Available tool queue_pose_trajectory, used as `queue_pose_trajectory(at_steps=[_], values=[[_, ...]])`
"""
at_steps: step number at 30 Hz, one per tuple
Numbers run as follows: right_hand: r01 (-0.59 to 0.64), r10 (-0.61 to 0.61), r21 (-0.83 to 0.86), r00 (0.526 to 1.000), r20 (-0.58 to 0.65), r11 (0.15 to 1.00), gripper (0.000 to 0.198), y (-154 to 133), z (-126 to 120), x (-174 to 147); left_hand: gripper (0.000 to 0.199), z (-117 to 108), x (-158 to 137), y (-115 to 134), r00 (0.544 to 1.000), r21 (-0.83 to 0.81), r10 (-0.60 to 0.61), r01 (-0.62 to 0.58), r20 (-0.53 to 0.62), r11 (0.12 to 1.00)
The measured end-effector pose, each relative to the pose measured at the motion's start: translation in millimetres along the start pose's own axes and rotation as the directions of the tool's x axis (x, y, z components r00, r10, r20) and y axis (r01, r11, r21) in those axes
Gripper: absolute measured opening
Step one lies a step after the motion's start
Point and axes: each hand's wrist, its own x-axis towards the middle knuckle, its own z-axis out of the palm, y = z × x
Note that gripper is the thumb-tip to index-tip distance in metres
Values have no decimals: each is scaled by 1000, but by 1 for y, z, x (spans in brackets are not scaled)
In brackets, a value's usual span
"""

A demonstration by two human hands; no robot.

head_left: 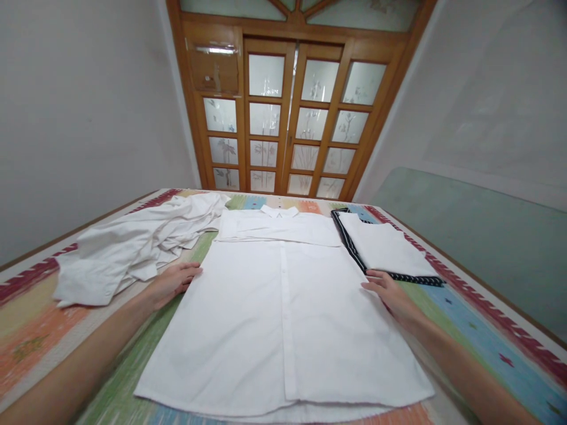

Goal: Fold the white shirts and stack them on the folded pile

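Observation:
A white button-up shirt (248, 313) lies front up and spread flat in the middle, its collar at the far end. Its sleeves look folded across the chest. My left hand (173, 282) rests at the shirt's left edge, fingers stretched out and fingertips just touching the fabric. On the opposite edge, my right hand (390, 294) lies with fingers extended and slightly apart, their tips on the cloth. Neither hand visibly grips the fabric, though the undersides of the fingers are hidden.
Crumpled white garments (133, 242) are heaped to the left. On the right, a folded white garment (387, 245) lies over black striped cloth (352, 245). A colourful patterned cover (469, 313) spreads beneath everything. Wooden glazed doors (290, 118) stand beyond, between pale walls.

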Motion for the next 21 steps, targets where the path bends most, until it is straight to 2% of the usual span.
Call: queue_pose_trajectory(at_steps=[3,5,7,11,15,18,21], values=[[-20,14,33,986,168,999,68,-7,-2,-5,65,-2,-1,-3,998,60,47,-49,39,997],[76,-73,-3,973,218,997,65,-15,-3,-10,83,-3,-4,-3,992,92,110,-116,62,989],[152,-143,-21,962,232,988,62,-22,-6,-15,91,-5,-8,-3,980,106,184,-192,74,976],[101,-108,39,948,299,994,69,-28,-14,-23,86,-11,-20,2,966,82,245,-252,89,964],[53,-78,85,943,322,995,66,-24,-25,-26,77,-21,-32,3,968,-3,250,-250,26,968],[86,-112,99,952,285,991,59,-20,-33,-29,72,-32,-38,-1,971,-33,240,-240,10,970],[142,-144,23,960,242,990,60,-18,-40,-34,71,-41,-42,-3,972,19,234,-235,19,972]])
